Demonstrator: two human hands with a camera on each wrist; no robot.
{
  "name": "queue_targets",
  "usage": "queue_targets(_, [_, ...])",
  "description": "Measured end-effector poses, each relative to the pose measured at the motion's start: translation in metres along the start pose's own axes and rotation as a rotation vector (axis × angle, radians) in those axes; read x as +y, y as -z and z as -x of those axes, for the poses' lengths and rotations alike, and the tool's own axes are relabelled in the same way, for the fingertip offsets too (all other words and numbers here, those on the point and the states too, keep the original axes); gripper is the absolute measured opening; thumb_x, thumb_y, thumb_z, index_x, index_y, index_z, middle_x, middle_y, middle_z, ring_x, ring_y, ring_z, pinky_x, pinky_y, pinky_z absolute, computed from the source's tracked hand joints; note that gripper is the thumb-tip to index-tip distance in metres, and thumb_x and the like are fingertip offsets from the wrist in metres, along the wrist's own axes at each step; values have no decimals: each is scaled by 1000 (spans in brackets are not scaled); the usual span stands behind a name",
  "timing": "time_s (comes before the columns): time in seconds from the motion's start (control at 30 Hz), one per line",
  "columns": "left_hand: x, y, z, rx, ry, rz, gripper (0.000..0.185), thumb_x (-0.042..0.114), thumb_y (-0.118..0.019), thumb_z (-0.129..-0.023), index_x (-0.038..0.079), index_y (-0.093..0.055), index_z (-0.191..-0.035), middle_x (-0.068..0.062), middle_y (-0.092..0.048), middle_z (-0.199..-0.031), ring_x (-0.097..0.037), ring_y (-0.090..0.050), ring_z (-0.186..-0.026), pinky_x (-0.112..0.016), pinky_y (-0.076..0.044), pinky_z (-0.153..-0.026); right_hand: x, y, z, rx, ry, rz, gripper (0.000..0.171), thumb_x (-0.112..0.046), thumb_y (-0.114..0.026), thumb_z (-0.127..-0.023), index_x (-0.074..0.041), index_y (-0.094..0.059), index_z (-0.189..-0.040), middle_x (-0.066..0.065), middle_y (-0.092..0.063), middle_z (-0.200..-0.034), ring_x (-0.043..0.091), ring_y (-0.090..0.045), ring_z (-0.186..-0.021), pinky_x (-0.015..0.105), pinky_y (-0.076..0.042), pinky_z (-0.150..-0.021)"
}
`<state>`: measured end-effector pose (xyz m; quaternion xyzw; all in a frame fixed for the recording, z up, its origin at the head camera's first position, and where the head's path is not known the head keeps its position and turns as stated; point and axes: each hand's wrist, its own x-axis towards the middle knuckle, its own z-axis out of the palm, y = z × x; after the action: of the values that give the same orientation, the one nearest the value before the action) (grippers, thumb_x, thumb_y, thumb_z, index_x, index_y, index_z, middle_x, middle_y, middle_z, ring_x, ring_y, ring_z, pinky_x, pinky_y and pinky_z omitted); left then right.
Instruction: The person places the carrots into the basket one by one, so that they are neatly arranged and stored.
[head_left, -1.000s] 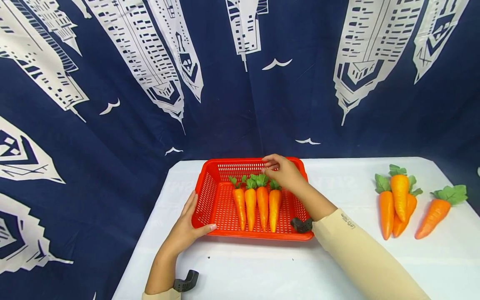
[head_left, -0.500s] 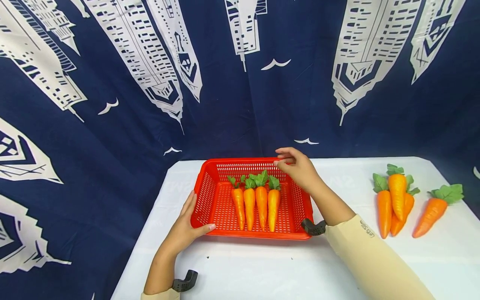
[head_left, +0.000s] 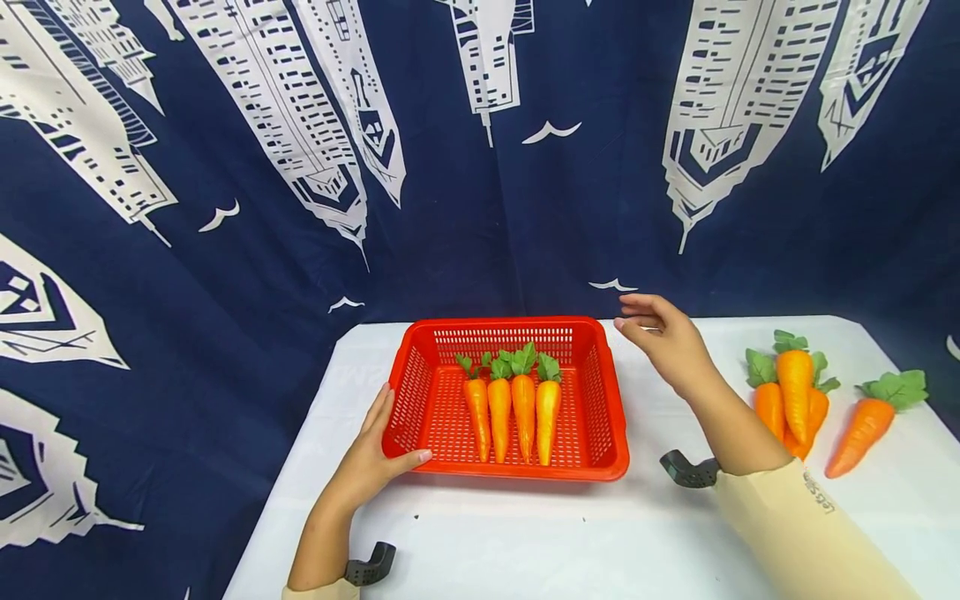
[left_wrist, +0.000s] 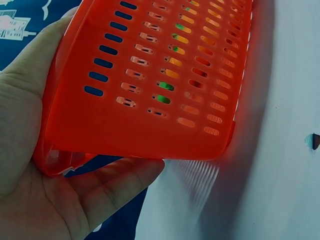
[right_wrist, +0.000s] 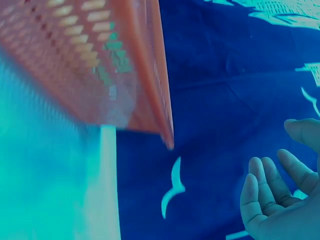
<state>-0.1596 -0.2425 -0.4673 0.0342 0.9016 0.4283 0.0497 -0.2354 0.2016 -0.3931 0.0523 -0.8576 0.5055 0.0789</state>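
Note:
A red plastic basket (head_left: 525, 473) stands on the white table, with several orange carrots (head_left: 500, 421) side by side in it, green leaves toward the back. My left hand (head_left: 367, 462) holds the basket's near left corner, thumb at the front rim and fingers along the left side. In the left wrist view, fingers (left_wrist: 120, 187) lie against the basket's outside (left_wrist: 135, 120). To the right of the basket, apart from it, my right hand (head_left: 671, 346) is in the air with loosely bent fingers and nothing in them. The right wrist view also shows this bare hand (right_wrist: 285, 200).
On the table's right side lies a small pile of carrots (head_left: 795, 392), partly covered by my right forearm. A single carrot (head_left: 862, 437) lies farther right. Behind the table hangs a dark blue cloth (head_left: 465, 242) with white buildings and birds.
My right hand has moved right, from above the carrots' leaves in the basket to beyond the basket's right rim. My left hand stays at the corner.

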Motion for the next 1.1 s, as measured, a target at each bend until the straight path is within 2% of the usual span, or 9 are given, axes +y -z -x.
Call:
queue_targets(0.1, [1,0,0,1,1,-1,117,40,-87,-78,27,-8,-164,17,1,-170,-33,-18,-157,-67,-26,-119,9,16,8,41,-24,37,54,-44,-59,-100,-14,-53,-145,13,-61,-138,3,-58,-110,7,-46,-85])
queue_targets(0.2, [0,0,1,3,0,-9,118,41,-86,-78,27,-8,-164,16,1,-170,-34,-19,-157,-67,-26,-119,18,31,15,71,-64,83,57,-47,-59,-100,-15,-51,-146,14,-59,-139,-7,-53,-103,11,-48,-84])
queue_targets(0.57, [-1,-1,1,5,-14,-10,118,44,-86,-77,28,-8,-164,16,2,-170,-32,-17,-157,-68,-24,-119,63,81,40,127,-205,172,68,-58,-58,-97,-22,-44,-153,12,-56,-137,-9,-48,-100,9,-49,-74])
queue_targets(0.67, [-1,-1,0,3,-15,-5,118,43,-86,-78,27,-8,-164,16,2,-170,-32,-17,-157,-68,-23,-120,76,93,48,131,-229,183,68,-58,-56,-97,-23,-42,-154,-2,-58,-127,-11,-49,-99,6,-49,-72])
queue_targets(0.8, [-2,-1,-1,3,-12,-1,118,43,-86,-78,27,-8,-164,17,1,-170,-32,-17,-157,-68,-23,-120,93,110,60,143,-273,172,66,-55,-55,-99,-25,-40,-156,-23,-52,-114,-15,-45,-95,20,-53,-94])
queue_targets(0.9, [-3,-1,0,3,-8,-7,118,46,-86,-77,27,-8,-164,17,1,-170,-32,-17,-157,-68,-24,-120,105,121,70,154,-347,162,68,-54,-52,-101,-24,-33,-159,-3,-57,-131,14,-54,-117,59,-44,-109])
queue_targets(1.0, [-3,-1,1,4,-5,-11,119,47,-86,-77,27,-8,-164,18,2,-170,-31,-17,-157,-68,-24,-120,118,129,81,177,-417,174,73,-53,-49,-102,-18,-25,-162,26,-42,-152,48,-41,-133,75,-33,-106])
queue_targets(1.07, [-3,-2,0,6,-3,-13,118,47,-86,-77,28,-8,-164,18,1,-170,-31,-17,-157,-68,-24,-119,128,133,86,203,-446,204,74,-52,-49,-102,-16,-24,-162,32,-33,-157,54,-35,-135,63,-43,-108])
queue_targets(1.1, [-3,-2,0,7,-3,-15,119,47,-86,-77,28,-8,-164,17,1,-170,-32,-17,-157,-68,-25,-119,134,136,88,222,-454,210,73,-49,-50,-102,-14,-25,-162,32,-35,-155,45,-46,-130,51,-50,-106])
